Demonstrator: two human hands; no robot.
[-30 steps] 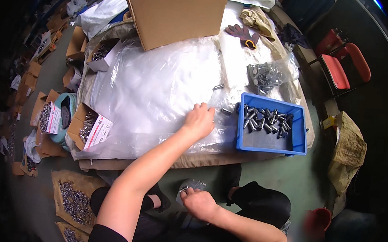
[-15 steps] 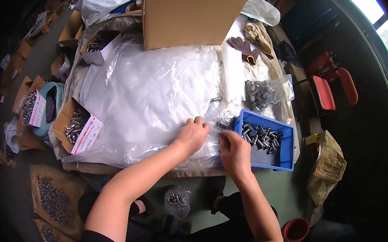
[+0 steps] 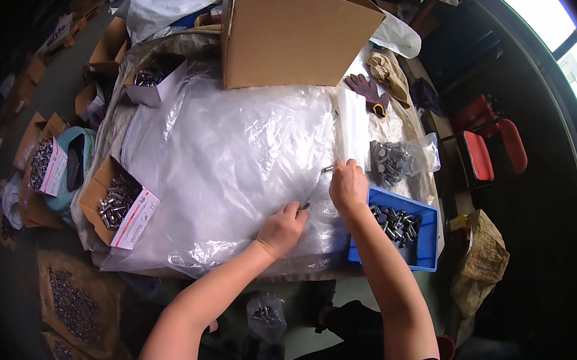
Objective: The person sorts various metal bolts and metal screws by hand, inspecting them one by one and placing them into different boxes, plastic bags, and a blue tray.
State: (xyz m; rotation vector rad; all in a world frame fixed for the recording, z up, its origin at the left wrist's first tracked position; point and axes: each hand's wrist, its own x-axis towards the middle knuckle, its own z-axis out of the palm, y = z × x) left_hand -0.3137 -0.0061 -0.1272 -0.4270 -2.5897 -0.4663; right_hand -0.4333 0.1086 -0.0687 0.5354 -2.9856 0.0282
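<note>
My left hand (image 3: 280,231) is over the clear plastic sheeting (image 3: 236,155), its thumb and fingers pinched on a small dark metal cylinder (image 3: 305,206). Farther right and forward, my right hand (image 3: 348,186) has its fingers curled by the near end of a strip of white plastic film (image 3: 353,120). A second small metal cylinder (image 3: 328,169) lies just left of those fingers. Whether they grip anything is hidden. Beside my right forearm sits a blue plastic bin (image 3: 424,260) holding many metal cylinders (image 3: 394,223), partly covered by that arm.
A large cardboard box (image 3: 297,43) stands at the back. Small boxes of metal parts, one near left (image 3: 135,220) and one farther back (image 3: 152,93), line the left side. A clear bag of cylinders (image 3: 393,163) and dark gloves (image 3: 368,94) lie at right. A red chair (image 3: 477,155) stands beyond.
My right hand has moved forward, from beside the blue bin to the white film and the loose cylinder. My left hand has drawn slightly back, and the cylinder in it now shows. The view has shifted.
</note>
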